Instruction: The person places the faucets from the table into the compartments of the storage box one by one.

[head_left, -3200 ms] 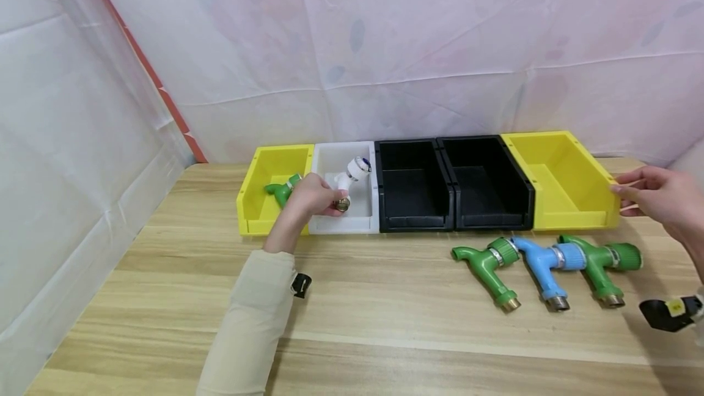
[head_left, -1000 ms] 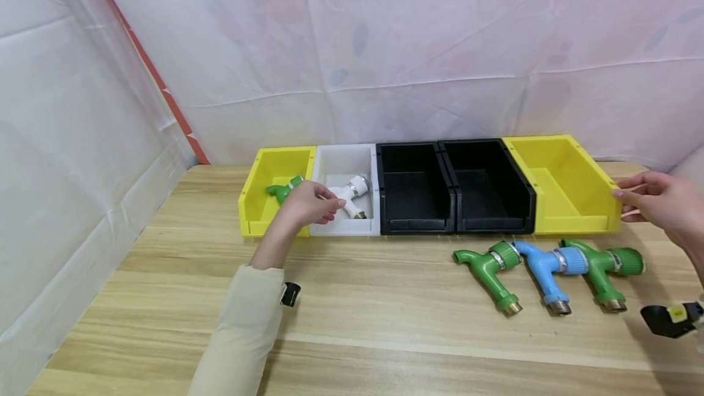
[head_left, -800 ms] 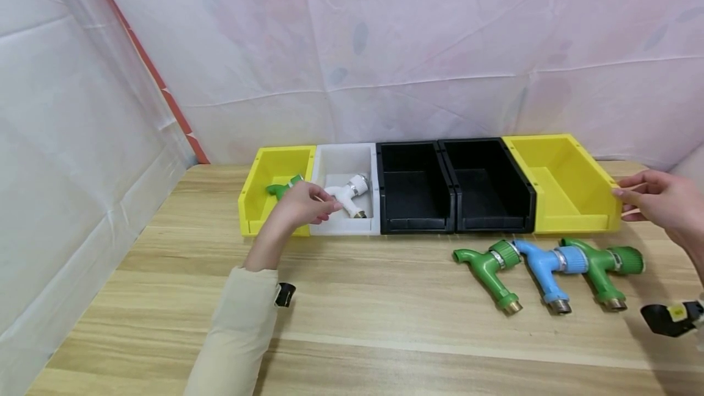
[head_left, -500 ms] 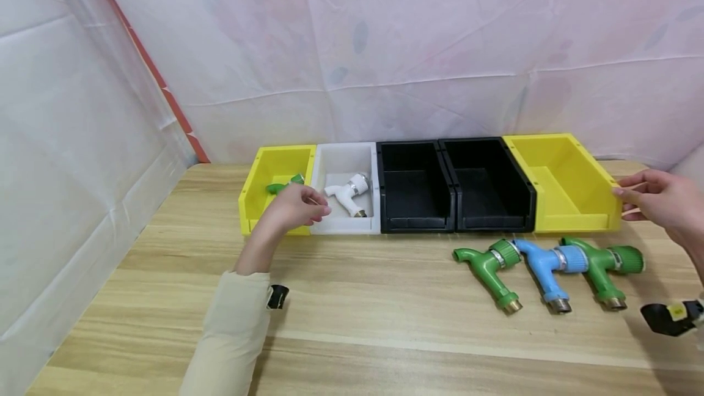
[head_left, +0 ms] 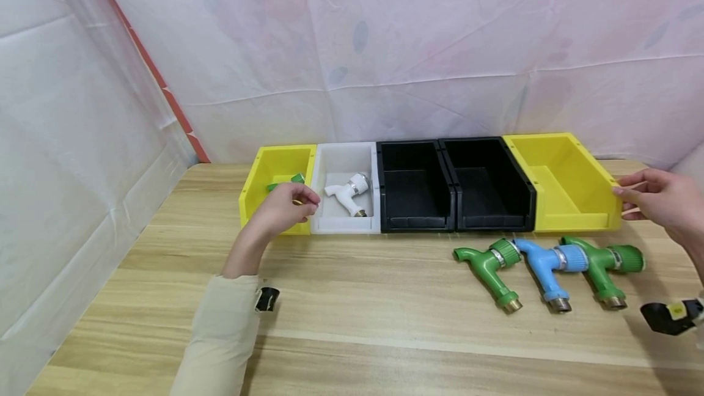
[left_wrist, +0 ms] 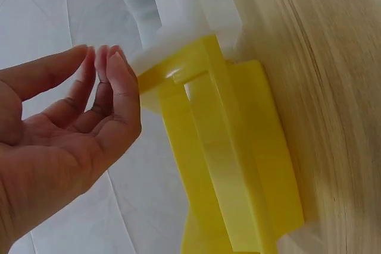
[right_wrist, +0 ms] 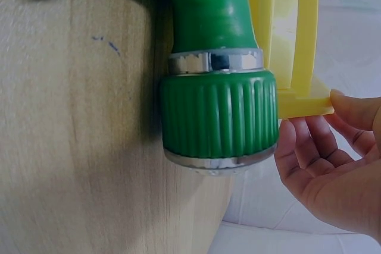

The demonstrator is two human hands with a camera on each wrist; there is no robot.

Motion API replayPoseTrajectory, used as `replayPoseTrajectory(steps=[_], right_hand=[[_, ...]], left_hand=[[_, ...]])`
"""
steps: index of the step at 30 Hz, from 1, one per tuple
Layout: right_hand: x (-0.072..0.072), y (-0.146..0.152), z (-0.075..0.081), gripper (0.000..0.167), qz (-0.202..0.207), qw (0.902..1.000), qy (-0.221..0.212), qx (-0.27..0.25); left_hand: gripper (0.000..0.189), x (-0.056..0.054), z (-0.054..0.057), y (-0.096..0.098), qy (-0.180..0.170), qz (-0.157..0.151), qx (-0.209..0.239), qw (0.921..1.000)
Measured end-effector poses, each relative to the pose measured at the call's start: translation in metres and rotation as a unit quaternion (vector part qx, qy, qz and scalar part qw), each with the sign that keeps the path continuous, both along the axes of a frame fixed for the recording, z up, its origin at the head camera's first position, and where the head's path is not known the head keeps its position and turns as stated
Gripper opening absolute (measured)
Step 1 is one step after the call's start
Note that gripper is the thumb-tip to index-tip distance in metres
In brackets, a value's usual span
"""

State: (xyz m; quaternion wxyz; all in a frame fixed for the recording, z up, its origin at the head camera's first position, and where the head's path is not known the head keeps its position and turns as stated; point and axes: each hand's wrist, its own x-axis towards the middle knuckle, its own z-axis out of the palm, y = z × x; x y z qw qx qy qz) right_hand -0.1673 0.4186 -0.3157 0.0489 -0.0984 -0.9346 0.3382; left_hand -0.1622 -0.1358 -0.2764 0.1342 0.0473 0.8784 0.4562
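White bib tap [head_left: 348,193]: lies on the floor of the white bin [head_left: 341,225], just to the right of the left hand [head_left: 286,205]; its spout points left toward that hand, its ribbed knob back and right, its brass-ended inlet toward the front lip.
Left hand: fingers loosely bent, thumb close to the fingertips, nothing held; it hovers over the front of the left yellow bin [head_left: 247,200] and is the nearer hand to the white tap.
Right yellow bin [head_left: 574,222]: outer wall pinched between thumb and fingers of the right hand [head_left: 662,197].
Taps on the table: left green tap [head_left: 489,271], blue tap [head_left: 550,267] and right green tap [head_left: 607,271] lie in a row before the right-hand bins, spouts left, knobs right, inlets slanting toward the person; the right hand is nearer, behind and right of the row.
Left yellow bin contents: one green tap [head_left: 297,179], partly hidden by the left hand.
Black bins: left black bin [head_left: 416,223] and right black bin [head_left: 491,223], side by side between white and right yellow, show no tap inside.
Wooden table [head_left: 357,347]: carries the bins along its back edge, before a pale printed sheet [head_left: 385,47].
Beige sleeve [head_left: 220,329]: covers the left forearm, a black wrist camera [head_left: 267,299] beside its cuff.
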Motion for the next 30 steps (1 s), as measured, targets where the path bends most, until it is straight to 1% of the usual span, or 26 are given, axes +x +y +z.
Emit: replayPoseTrajectory(steps=[5, 9, 12, 13, 16, 19, 20, 21, 23, 26, 28, 30], right_hand=[[-0.001, 0.003, -0.002, 0.032, 0.000, 1.0000, 0.001, -0.001], [-0.001, 0.003, -0.002, 0.032, -0.004, 1.0000, 0.000, -0.001], [0.000, 0.000, 0.000, 0.032, -0.004, 1.0000, -0.001, -0.005], [-0.002, 0.004, -0.004, 0.029, -0.006, 0.9999, 0.005, -0.009], [-0.007, 0.016, -0.013, 0.031, -0.004, 0.9998, 0.007, -0.020], [-0.017, 0.038, -0.032, 0.027, -0.012, 0.9994, 0.021, -0.023], [-0.019, 0.041, -0.034, 0.029, -0.010, 0.9995, 0.021, -0.020], [-0.021, 0.045, -0.038, 0.027, -0.011, 0.9994, 0.025, -0.021], [-0.022, 0.049, -0.040, 0.027, -0.009, 0.9993, 0.028, -0.026], [-0.024, 0.051, -0.041, 0.019, -0.010, 0.9993, 0.025, -0.025], [-0.023, 0.050, -0.040, 0.022, -0.008, 0.9992, 0.021, -0.033], [-0.028, 0.058, -0.048, 0.020, -0.012, 0.9994, 0.024, -0.022]], left_hand=[[0.016, 0.001, -0.002, -0.002, 0.014, -0.004, 0.001, 0.9999], [0.016, 0.003, -0.002, -0.004, 0.014, -0.005, -0.004, 0.9999], [0.016, 0.004, -0.002, -0.007, 0.011, -0.003, 0.002, 0.9999], [0.016, 0.004, -0.003, -0.009, 0.010, -0.001, 0.006, 0.9999], [0.016, 0.004, -0.006, -0.015, 0.008, 0.007, 0.018, 0.9998], [0.017, 0.003, -0.008, -0.021, 0.012, 0.020, 0.021, 0.9995], [0.017, 0.003, -0.009, -0.023, 0.014, 0.025, 0.020, 0.9994], [0.018, 0.004, -0.009, -0.025, 0.016, 0.030, 0.018, 0.9992], [0.019, 0.005, -0.010, -0.028, 0.023, 0.043, 0.015, 0.9987], [0.019, 0.006, -0.011, -0.033, 0.037, 0.061, 0.004, 0.9974], [0.019, 0.006, -0.011, -0.035, 0.048, 0.068, -0.005, 0.9965], [0.019, 0.007, -0.012, -0.037, 0.056, 0.072, -0.017, 0.9957]])
